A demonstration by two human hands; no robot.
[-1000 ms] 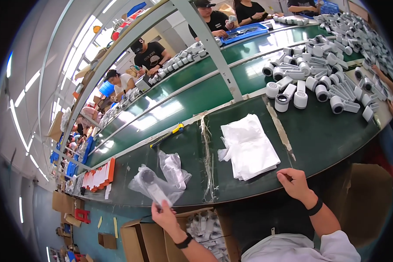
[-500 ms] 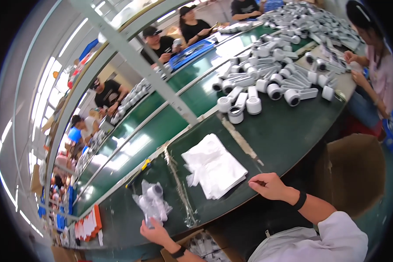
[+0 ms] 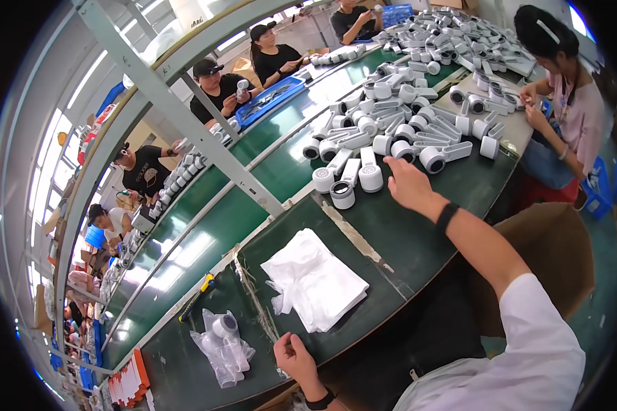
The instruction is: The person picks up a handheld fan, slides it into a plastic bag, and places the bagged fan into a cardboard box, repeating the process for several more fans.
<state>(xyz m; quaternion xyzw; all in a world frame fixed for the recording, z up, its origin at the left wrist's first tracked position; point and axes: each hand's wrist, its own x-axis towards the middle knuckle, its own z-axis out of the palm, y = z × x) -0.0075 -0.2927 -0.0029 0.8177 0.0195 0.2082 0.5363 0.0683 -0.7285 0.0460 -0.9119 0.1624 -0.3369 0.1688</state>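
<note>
My right hand (image 3: 411,183) is stretched forward over the green table, fingers extended beside the nearest white pieces of the pile. Each of these has a round head and a flat handle, like a shower head; one round perforated head (image 3: 371,179) lies just left of my fingers. I cannot see a grip on any piece. My left hand (image 3: 296,357), empty with loosely bent fingers, is over the table's near edge. To its left lies a clear plastic bag (image 3: 232,357) with a white round-headed piece (image 3: 224,325) inside. A stack of white plastic bags (image 3: 322,281) lies between my hands.
A yellow-and-black cutter (image 3: 197,297) and an orange-and-white box (image 3: 129,379) lie on the left. The large pile (image 3: 452,44) extends to the far right. A metal post (image 3: 178,103) rises beyond the table. An open carton (image 3: 555,253) stands at right; co-workers sit around.
My right hand has moved forward from beside the white bag stack to the pile. My left hand has left the bagged piece and moved right. The view has shifted.
</note>
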